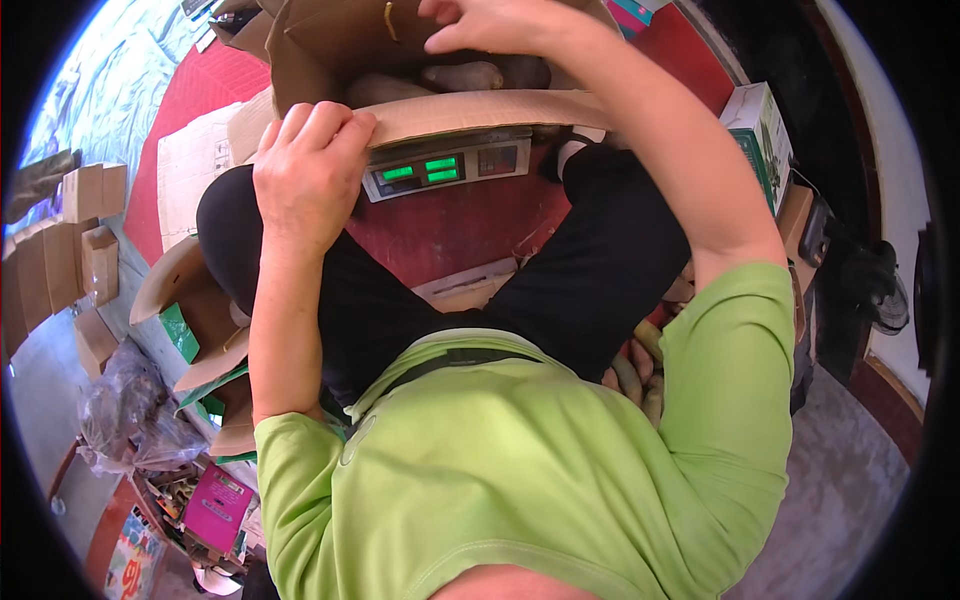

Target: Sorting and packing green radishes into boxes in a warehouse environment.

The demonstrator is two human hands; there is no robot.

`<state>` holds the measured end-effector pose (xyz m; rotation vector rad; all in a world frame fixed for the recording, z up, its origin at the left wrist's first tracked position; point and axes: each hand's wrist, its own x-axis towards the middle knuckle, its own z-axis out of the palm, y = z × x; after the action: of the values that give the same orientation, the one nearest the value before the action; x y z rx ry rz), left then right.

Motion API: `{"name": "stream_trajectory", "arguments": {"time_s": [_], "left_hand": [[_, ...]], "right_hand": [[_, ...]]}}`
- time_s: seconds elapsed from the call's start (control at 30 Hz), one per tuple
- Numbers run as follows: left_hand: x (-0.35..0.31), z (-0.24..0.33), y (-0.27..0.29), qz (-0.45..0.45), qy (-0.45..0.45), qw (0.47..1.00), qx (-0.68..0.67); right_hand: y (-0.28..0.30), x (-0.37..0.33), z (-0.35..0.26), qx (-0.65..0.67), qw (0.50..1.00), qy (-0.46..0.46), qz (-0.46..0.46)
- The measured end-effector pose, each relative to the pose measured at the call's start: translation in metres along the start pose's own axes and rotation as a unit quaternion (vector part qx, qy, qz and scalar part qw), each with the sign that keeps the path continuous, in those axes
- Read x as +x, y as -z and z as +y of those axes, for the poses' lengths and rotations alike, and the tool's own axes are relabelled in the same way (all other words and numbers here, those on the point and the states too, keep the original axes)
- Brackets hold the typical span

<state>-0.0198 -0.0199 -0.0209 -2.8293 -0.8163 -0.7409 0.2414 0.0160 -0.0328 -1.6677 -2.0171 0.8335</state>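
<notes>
A cardboard box stands before me, with several long, brownish root vegetables lying inside; their exact kind is hard to make out. My left hand is closed over the left end of the box's near flap. Above the box's inside, my right hand hangs with thumb and fingers apart and nothing visible between them; the frame's top edge cuts part of it off. Beneath the near flap shows a digital scale with lit green displays, its platform hidden by the box.
More root vegetables lie beside my right thigh. Open cartons stand to my left, near a clear plastic bag and a pink box. A white and green carton stands at the right. Red covering lies between my legs.
</notes>
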Motion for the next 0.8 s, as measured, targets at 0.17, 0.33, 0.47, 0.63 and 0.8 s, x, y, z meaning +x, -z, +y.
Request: {"name": "stream_trajectory", "arguments": {"time_s": [0.17,0.33,0.47,0.63,0.8], "left_hand": [[-0.001,0.001,0.008,-0.017,0.04,0.999,0.003],[0.005,0.003,-0.003,0.027,0.033,0.999,-0.003],[0.009,0.004,0.0,0.041,0.036,0.999,0.004],[0.007,0.004,0.003,0.05,0.042,0.998,0.021],[0.011,0.008,-0.009,0.048,0.048,0.998,0.018]], "right_hand": [[0.063,-0.084,0.002,0.143,0.978,-0.077,0.132],[0.065,-0.214,0.109,0.17,0.915,-0.207,0.301],[0.009,-0.313,0.174,0.155,0.862,-0.366,0.314],[-0.112,-0.408,0.244,0.144,0.804,-0.486,0.31],[-0.184,-0.469,0.259,0.123,0.755,-0.582,0.276]]}}
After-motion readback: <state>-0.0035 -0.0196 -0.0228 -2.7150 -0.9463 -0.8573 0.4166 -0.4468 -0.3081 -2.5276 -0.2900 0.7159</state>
